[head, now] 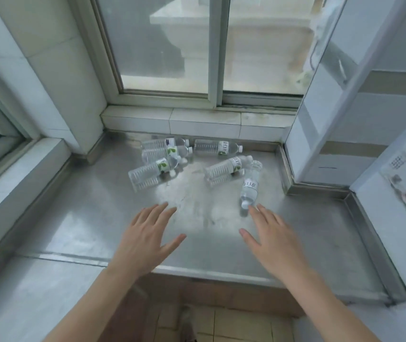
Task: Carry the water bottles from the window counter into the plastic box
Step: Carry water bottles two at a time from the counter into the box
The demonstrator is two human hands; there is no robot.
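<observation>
1. On the steel window counter (pixel 86 218), six water bottles lie on their sides: three bunched at left-rear (pixel 165 150), one by the back ledge (pixel 218 147), one mid-right (pixel 226 166), and the nearest bottle (pixel 250 187) pointing cap-first toward the person.
2. Left hand (pixel 145 233): fingers spread and straight, palm down over bare steel, holding nothing.
3. Right hand (pixel 271 235): likewise flat and empty; fingertips just beside the nearest bottle's cap, contact uncertain.
4. Plastic box: not in view.
5. Step, as judged: reach phase of a pickup; no bottle lifted yet.
6. Next move calls for the right hand to curl round the nearest bottle, while the left must stretch further to the left-rear bunch. Round bodies may roll if nudged.
</observation>
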